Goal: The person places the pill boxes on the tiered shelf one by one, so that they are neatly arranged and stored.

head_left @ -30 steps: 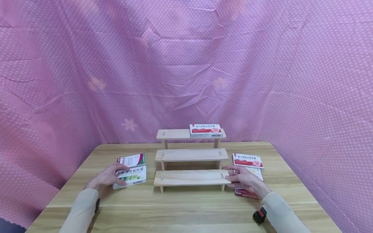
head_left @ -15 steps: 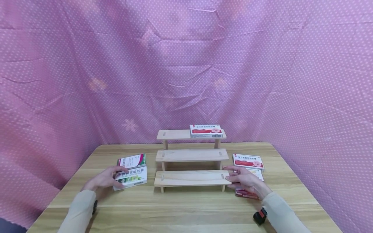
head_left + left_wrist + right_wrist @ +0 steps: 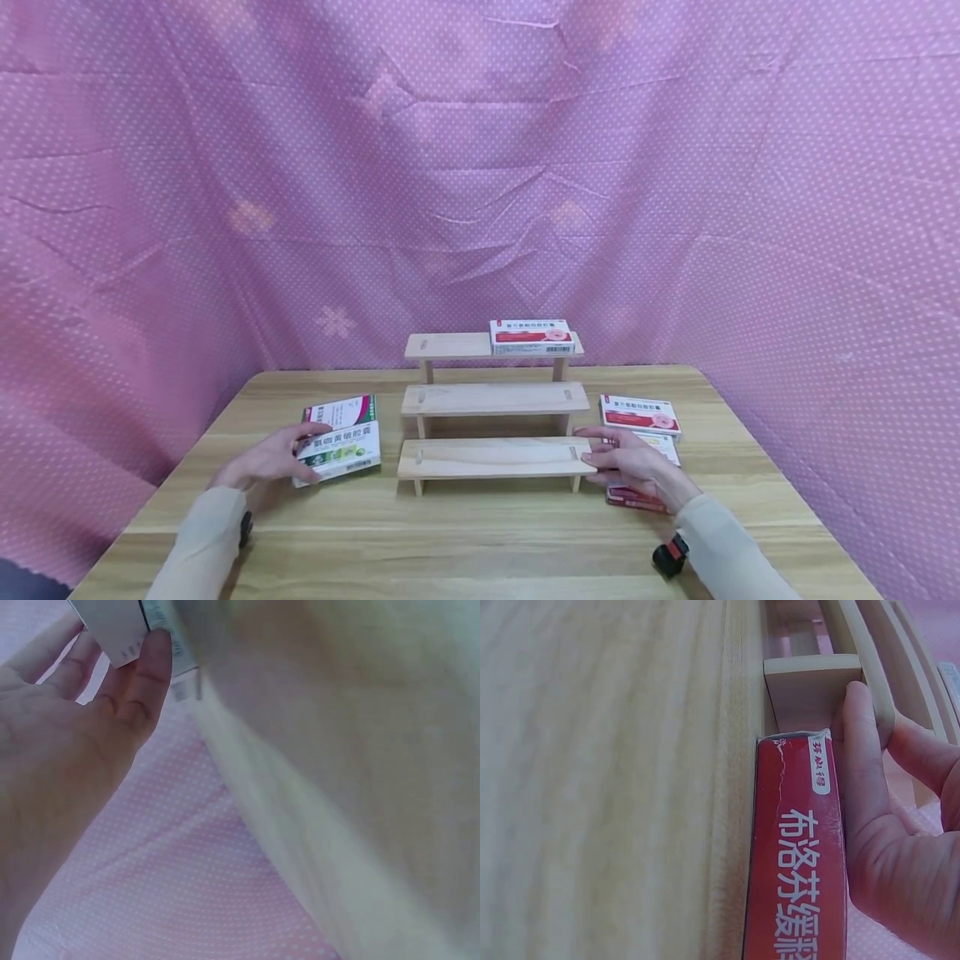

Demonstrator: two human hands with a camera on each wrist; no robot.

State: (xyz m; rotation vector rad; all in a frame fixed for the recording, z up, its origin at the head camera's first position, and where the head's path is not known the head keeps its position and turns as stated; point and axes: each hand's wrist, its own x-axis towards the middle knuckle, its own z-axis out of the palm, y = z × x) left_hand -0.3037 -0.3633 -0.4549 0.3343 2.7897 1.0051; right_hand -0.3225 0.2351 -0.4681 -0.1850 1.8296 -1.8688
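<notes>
Green-white box [image 3: 347, 450] has shifted slightly, pinched by left fingers [image 3: 154, 679]; right fingers [image 3: 862, 742] grip bottom shelf [image 3: 491, 458], 1 red box [image 3: 799, 840] alongside.

Plain cream fabric sleeves [image 3: 198, 543] reach both wrists, each wearing a small black device [image 3: 666, 562] (the right one red-striped).

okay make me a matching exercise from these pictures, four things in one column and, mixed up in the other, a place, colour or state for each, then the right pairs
1. Left hand
2. Cloth backdrop
3. Right hand
4. Wooden rack

A. Gripping the right end of the bottom step
B. Bears a red-and-white box
C. Pinching a white-and-green box
D. Pink with pale dots

Pairs: 1-C, 2-D, 3-A, 4-B
</notes>
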